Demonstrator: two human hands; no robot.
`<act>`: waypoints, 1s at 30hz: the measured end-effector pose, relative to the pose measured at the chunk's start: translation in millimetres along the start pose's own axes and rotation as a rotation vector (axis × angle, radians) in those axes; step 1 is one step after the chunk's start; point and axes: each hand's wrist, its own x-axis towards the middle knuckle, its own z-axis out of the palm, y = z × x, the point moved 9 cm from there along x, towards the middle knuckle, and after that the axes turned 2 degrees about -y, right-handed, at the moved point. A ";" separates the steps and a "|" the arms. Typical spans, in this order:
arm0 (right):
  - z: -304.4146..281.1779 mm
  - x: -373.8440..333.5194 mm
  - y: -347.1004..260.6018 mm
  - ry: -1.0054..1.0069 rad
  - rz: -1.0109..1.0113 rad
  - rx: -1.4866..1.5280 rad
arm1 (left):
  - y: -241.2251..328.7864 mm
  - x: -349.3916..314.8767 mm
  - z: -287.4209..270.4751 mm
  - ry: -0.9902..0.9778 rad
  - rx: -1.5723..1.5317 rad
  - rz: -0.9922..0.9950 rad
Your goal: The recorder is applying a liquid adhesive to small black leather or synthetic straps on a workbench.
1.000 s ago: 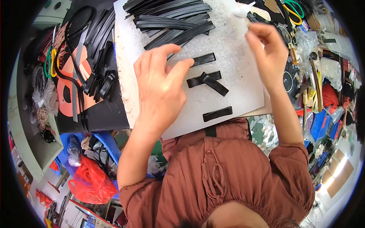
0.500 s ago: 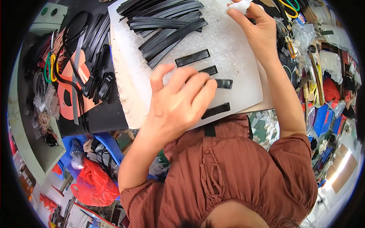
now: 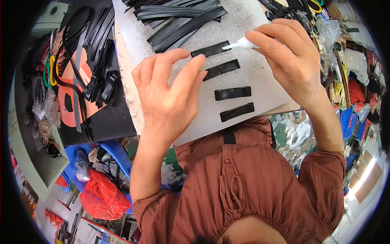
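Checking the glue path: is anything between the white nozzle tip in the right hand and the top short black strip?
Nothing visible. The white nozzle in the right hand points at the end of the top black strip, over bare white board. The left hand is lower left.

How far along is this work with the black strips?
Four short black strips lie cut in a row on the white board. The right hand points a small white tube at the top one; the left hand steadies another. Long strips remain stacked above.
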 end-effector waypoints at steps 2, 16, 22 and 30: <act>1.8 5.7 -7.0 -0.023 -0.058 -0.062 | -3.2 2.6 2.4 -0.026 0.035 -0.008; 17.6 17.5 -26.3 -0.150 -0.147 -0.207 | -10.8 -1.6 13.1 -0.044 0.006 -0.013; 6.3 15.6 -25.6 -0.118 -0.115 -0.235 | -11.9 -1.6 11.2 -0.022 -0.010 -0.014; 0.3 -0.8 -34.7 -0.137 -0.128 -0.149 | 4.4 -10.3 2.5 -0.051 -0.040 0.053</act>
